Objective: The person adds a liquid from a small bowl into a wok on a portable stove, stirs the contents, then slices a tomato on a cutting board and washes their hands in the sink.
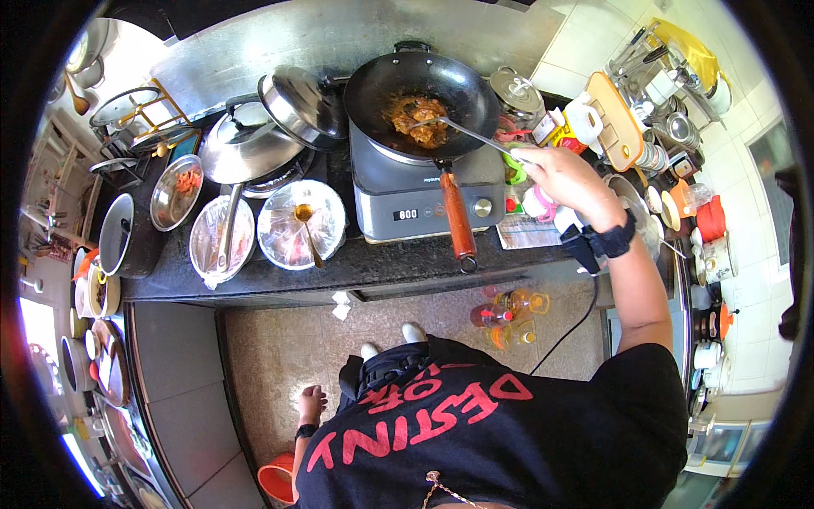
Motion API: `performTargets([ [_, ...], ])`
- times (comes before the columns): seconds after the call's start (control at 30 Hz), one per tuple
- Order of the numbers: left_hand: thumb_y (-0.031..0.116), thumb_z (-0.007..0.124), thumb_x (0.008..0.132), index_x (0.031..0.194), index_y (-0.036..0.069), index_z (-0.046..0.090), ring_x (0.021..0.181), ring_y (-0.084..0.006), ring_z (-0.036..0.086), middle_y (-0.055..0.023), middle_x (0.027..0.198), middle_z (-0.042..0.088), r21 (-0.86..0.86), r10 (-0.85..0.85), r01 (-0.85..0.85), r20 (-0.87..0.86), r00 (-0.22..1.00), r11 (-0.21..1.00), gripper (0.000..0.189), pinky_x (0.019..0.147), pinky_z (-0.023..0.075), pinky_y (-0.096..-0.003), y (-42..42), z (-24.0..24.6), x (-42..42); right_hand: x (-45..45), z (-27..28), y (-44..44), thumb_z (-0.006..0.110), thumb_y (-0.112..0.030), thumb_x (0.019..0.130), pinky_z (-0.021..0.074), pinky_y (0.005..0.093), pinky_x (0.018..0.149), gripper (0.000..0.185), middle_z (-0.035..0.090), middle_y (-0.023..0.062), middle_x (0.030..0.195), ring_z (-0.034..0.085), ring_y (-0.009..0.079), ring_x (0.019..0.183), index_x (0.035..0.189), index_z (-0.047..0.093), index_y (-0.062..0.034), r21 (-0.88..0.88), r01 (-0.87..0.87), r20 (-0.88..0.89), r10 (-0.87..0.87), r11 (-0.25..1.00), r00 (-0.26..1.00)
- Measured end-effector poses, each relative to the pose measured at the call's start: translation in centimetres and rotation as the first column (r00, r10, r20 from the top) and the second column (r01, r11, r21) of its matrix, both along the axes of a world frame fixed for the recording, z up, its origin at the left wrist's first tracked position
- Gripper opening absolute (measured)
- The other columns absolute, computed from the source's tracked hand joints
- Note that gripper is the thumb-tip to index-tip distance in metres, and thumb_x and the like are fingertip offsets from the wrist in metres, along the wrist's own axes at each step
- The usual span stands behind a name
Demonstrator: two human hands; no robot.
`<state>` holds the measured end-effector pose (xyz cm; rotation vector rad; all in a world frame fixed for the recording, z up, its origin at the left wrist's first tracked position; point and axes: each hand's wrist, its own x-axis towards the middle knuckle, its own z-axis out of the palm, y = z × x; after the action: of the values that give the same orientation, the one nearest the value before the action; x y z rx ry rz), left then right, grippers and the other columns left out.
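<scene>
My right hand point(566, 178) grips the metal handle of a long cooking utensil point(474, 133) over the wok's right side. Its far end rests in a mass of reddish-brown saucy food point(420, 124), which hides the shape of the head. The black wok point(362, 95) sits on a grey portable cooktop point(375, 184) with a lit number display, its wooden handle point(456, 213) pointing toward me. My left hand point(311, 404) hangs low at my side above the floor, fingers loosely curled, with nothing seen in it.
Left of the cooktop stand a lidded steel pan point(251, 143), two film-covered bowls point(280, 238) and a steel bowl of chopped red food point(178, 191). A spoon point(310, 238) lies on one film cover. Oil bottles point(509, 315) stand on the floor; a black cable point(569, 334) hangs at right.
</scene>
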<state>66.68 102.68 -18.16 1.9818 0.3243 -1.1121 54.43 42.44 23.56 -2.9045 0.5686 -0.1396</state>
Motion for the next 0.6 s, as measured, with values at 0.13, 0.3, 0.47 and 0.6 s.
performTargets([
  [0.13,0.025,0.054,0.094,0.112,0.004,0.057,0.061,-0.0173,0.061,-0.0083,0.081,0.064,0.037,0.042,-0.042,-0.001,0.999,0.998,0.028,0.049,0.0466,-0.0292,3.3,-3.1,-2.1,-0.8,0.6,0.9,0.055,-0.016,0.089,0.0498,0.0414,0.076,0.030,0.065,0.0211,0.091,0.063,0.0368,0.084,0.116,0.062,-0.0081,-0.033,0.015,-0.117,-0.018,0.999,0.993],
  [0.3,0.023,0.054,0.094,0.111,0.002,0.057,0.061,-0.0185,0.062,-0.0102,0.082,0.065,0.021,0.070,-0.069,-0.090,0.993,0.997,0.027,0.050,0.0483,-0.0302,4.5,-5.3,-2.4,1.1,-2.2,0.6,0.054,-0.017,0.090,0.0503,0.0432,0.075,0.029,0.065,0.0214,0.093,0.063,0.0375,0.085,0.117,0.063,-0.0105,-0.077,0.027,-0.070,-0.032,0.997,0.997],
  [0.47,0.026,0.054,0.093,0.110,0.004,0.058,0.062,-0.0162,0.061,-0.0079,0.082,0.064,0.042,0.012,-0.012,0.014,1.000,0.999,0.028,0.050,0.0474,-0.0295,1.4,-0.8,0.4,1.0,-0.4,-2.2,0.056,-0.017,0.090,0.0518,0.0387,0.076,0.029,0.067,0.0182,0.097,0.066,0.0321,0.086,0.118,0.062,-0.0114,0.064,-0.024,-0.026,0.025,0.998,0.999],
  [0.6,0.027,0.054,0.093,0.111,0.005,0.058,0.063,-0.0153,0.061,-0.0070,0.082,0.064,0.040,0.018,-0.018,0.017,1.000,0.999,0.029,0.050,0.0465,-0.0283,-1.6,1.6,1.0,4.5,-4.0,-2.1,0.052,-0.022,0.092,0.0524,0.0417,0.071,0.028,0.065,0.0154,0.093,0.066,0.0313,0.080,0.117,0.063,-0.0141,-0.146,0.071,-0.023,-0.075,0.987,0.997],
])
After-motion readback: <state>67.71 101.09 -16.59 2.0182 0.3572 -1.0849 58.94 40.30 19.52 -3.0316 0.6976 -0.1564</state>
